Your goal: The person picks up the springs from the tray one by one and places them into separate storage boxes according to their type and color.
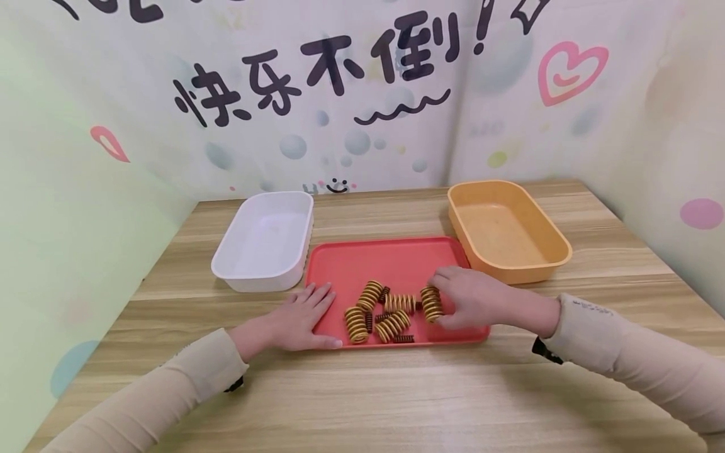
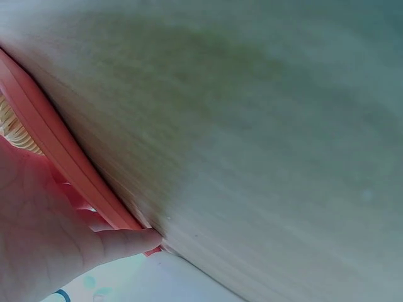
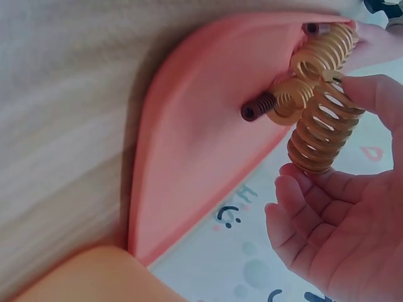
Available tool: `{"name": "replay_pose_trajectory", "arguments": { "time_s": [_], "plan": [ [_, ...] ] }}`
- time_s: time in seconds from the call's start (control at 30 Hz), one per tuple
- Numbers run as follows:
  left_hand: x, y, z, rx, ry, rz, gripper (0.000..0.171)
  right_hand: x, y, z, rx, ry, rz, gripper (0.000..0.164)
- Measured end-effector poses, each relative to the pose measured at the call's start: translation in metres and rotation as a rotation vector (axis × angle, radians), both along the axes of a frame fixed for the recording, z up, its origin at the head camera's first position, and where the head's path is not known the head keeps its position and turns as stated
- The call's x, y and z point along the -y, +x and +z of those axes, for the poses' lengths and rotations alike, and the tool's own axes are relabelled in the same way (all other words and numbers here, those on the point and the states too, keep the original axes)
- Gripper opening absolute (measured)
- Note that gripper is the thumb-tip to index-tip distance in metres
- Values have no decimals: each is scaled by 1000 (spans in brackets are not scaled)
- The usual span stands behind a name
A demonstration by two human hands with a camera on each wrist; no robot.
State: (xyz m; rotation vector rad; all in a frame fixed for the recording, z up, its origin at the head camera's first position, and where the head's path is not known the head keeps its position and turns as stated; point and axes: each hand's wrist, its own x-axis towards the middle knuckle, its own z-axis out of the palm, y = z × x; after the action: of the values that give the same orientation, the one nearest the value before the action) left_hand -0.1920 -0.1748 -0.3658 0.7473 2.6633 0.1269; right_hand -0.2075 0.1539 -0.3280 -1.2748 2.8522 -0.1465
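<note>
So the right hand (image 1: 474,298) has one gold spring (image 1: 432,304) pinched by its ends, thumb on one, fingers on the other, over the right part of the red tray (image 1: 391,257). Can't tell if it's fully off the tray. That grip looks a bit sketchy: squeeze too hard and the coil could bow and ping out sideways. Dragging it might also knock the dark spring (image 1: 419,306) just beside it. Left hand (image 1: 303,319) is spread out on the tray's left edge, gripping nothing; lean too hard there and the tray might tip or skid.
</note>
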Motion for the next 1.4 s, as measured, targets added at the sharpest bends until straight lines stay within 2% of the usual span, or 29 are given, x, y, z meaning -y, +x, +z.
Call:
{"name": "replay_pose_trajectory", "arguments": {
  "time_s": [0.47,0.77,1.23,1.4],
  "plan": [
    [-3,1,3,6,-8,-9,96,-6,-6,19,-41,-5,-5,45],
    [-3,1,3,2,-4,-8,95,-7,-13,33,-28,6,-20,42],
    [-2,-1,5,35,-18,3,97,-12,-24,54,-24,-8,-121,50],
    [-2,-1,5,43,-20,7,96,-13,-29,63,-41,15,-115,54]
  ]
}}
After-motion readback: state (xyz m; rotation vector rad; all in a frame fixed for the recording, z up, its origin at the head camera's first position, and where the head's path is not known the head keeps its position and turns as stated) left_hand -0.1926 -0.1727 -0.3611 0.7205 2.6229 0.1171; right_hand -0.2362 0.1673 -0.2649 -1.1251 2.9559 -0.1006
